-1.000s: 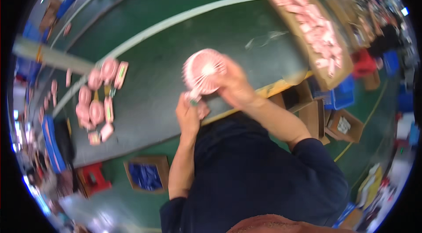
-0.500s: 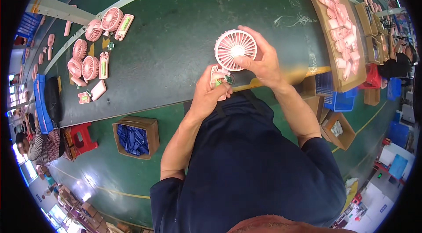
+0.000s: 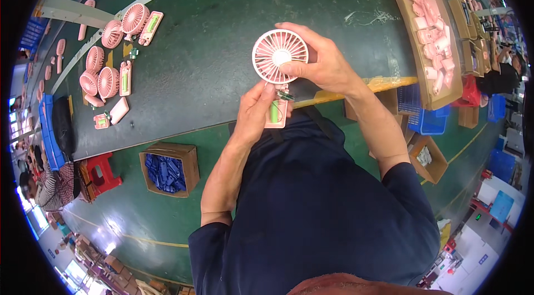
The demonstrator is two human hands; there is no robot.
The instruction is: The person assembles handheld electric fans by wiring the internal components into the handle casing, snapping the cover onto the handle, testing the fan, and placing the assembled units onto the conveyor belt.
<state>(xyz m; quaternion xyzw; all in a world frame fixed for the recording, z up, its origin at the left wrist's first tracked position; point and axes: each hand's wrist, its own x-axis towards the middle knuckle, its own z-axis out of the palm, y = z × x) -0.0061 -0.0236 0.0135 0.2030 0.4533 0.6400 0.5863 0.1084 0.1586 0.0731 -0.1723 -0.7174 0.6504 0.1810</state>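
Note:
Over the near edge of the workbench I hold a pink handheld fan (image 3: 280, 56) with its round grille facing up. My right hand (image 3: 324, 64) grips the fan head from the right, thumb lying across the front of the grille. My left hand (image 3: 256, 110) is closed around the joint between head and handle, thumb at the neck. Below it the opened handle (image 3: 277, 113) shows a green battery. A small green circuit board (image 3: 286, 96) sticks out beside the neck. The fingers under the handle are mostly hidden.
Several pink fans (image 3: 108, 81) and opened handles lie on the bench (image 3: 189, 72) at left. A carton tray (image 3: 416, 67) of pink casing parts stands at right. Below are a carton (image 3: 192, 170) of blue parts, a red stool (image 3: 102, 175) and a blue crate (image 3: 431, 121).
The fan head has moved slightly left and up. My left thumb has shifted from the open handle up to the neck, so the green battery shows more.

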